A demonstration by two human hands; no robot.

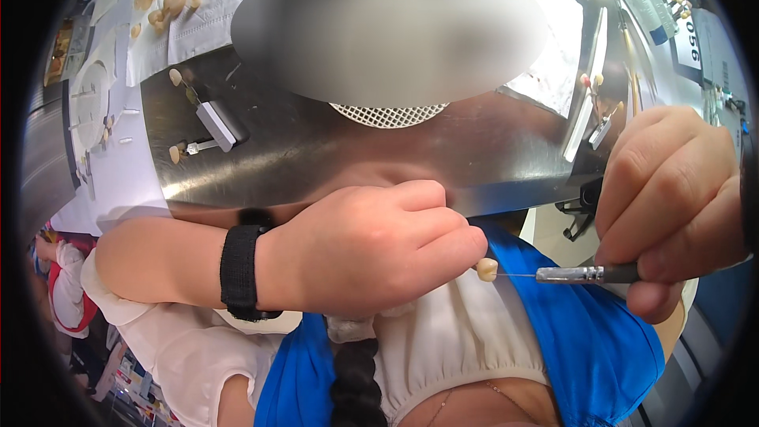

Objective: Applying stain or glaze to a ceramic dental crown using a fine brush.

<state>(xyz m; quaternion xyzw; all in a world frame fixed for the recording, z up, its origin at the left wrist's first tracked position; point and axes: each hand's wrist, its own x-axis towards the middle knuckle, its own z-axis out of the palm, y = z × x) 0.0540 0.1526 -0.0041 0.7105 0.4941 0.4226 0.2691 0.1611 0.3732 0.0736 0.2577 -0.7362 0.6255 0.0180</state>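
My left hand [379,249] is closed, its back turned up, in front of my body. A small cream-coloured dental crown [486,270] shows at its fingertips. Whether the fingers pinch the crown itself or a holder under it is hidden. From the right, my right hand [668,198] grips the dark handle of a slim brush [581,274] with a silver ferrule. Its hair-thin tip points left and reaches to the crown's side; I cannot tell whether they touch.
On the metal worktop [316,150] stands a small block with clips [215,125] bearing tooth-shaped pieces. Beige pieces [170,8] lie on white tissue at the far left. A white mesh disc [387,114] shows below a blurred oval. More clips [605,126] sit at the right.
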